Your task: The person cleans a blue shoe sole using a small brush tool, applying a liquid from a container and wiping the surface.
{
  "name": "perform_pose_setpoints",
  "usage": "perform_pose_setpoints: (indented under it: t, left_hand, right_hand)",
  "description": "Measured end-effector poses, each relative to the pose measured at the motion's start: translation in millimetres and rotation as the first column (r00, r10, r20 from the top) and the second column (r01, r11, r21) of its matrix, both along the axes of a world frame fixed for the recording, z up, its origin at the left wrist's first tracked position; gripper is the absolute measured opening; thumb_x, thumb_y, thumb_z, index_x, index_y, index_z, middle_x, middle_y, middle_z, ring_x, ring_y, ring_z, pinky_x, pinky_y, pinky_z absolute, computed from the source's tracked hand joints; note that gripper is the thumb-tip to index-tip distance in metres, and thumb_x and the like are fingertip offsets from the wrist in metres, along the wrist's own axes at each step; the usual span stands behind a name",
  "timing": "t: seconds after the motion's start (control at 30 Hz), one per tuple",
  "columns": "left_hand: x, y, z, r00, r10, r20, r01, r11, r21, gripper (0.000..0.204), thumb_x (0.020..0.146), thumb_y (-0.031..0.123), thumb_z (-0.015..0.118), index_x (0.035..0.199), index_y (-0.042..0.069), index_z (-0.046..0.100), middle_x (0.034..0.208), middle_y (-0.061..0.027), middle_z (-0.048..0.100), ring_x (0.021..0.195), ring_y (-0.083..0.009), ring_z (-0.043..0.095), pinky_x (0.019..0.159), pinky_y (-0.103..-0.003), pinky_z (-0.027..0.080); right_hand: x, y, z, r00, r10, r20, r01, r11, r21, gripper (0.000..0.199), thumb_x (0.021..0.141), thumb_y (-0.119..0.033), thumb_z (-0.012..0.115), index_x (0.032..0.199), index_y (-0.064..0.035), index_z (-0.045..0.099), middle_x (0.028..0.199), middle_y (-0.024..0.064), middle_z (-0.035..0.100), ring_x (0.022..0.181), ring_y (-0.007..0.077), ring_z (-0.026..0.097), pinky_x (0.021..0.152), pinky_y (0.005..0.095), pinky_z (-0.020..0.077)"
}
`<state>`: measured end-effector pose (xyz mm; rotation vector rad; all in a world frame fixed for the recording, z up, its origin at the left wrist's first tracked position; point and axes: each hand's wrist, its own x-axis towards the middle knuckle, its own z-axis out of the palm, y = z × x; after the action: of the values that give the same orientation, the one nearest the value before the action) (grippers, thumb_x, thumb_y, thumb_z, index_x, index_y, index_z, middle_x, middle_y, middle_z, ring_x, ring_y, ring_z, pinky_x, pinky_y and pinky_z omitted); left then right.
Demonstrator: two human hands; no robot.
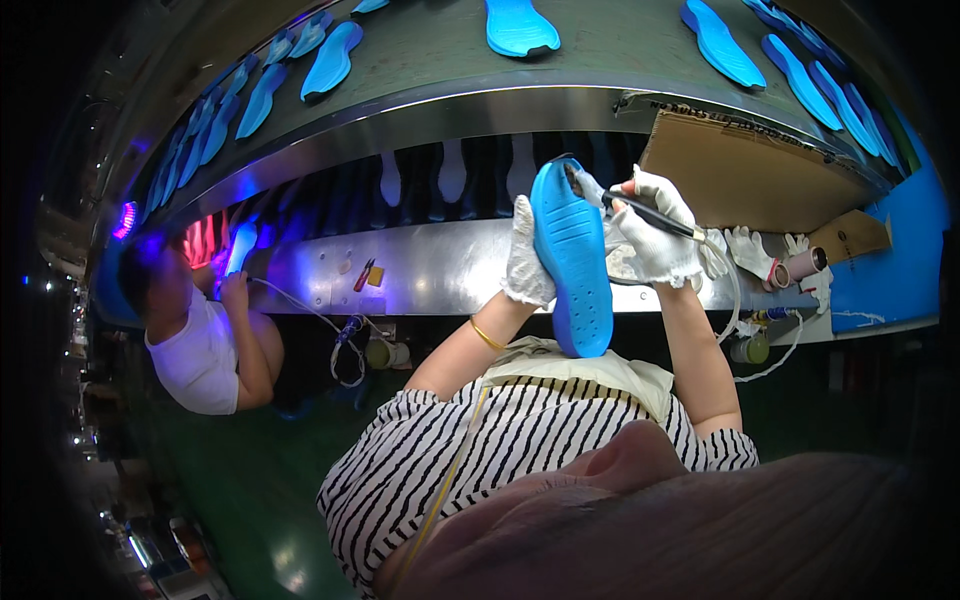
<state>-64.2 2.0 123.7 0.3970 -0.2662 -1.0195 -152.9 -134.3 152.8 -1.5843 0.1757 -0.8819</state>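
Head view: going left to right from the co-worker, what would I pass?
Co-worker in a white top, small red-handled tool, gloved left hand, blue shoe sole, gloved right hand, loose white glove, pinkish-grey cylinder.

Knitted white cloth, matt and slightly rough, covers my left hand [527, 262] and right hand [660, 240]. The blue shoe sole [572, 262] looks like moulded foam, ridged mid-length, dimpled at the heel. My pen-shaped tool [655, 217] has a smooth, plastic-looking handle. My bangle [487, 334] is glossy metal, the bench [430, 262] shiny sheet metal, the box [750, 175] matt cardboard.
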Motion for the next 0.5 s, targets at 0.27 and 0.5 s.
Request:
perform_pose_setpoints:
  t: [0.27,0.5]
  left_hand:
    - [-2,-11,-18,0.996,0.014,-0.092,-0.011,0.999,0.032,0.08,0.086,0.071,0.041,0.139,0.01,0.039,0.129,-0.0136,0.053,0.114,-0.0261,0.056,0.096,-0.042,0.05]
    - [13,-4,-18,1.0,0.016,0.02,-0.019,0.983,0.183,0.092,0.081,0.078,0.041,0.139,0.007,0.037,0.129,-0.0168,0.053,0.114,-0.0309,0.056,0.098,-0.046,0.047]
  right_hand:
    - [-8,26,11,0.988,0.152,-0.026,-0.151,0.988,0.045,0.024,0.08,0.004,0.064,0.103,-0.0009,0.058,0.091,0.0072,0.063,0.077,0.0108,0.062,0.071,0.0252,0.052]
    - [-12,27,15,0.998,0.032,0.057,-0.004,0.9,-0.435,0.025,0.071,0.004,0.068,0.095,-0.0015,0.062,0.086,0.007,0.06,0.075,0.0146,0.063,0.067,0.0275,0.052]
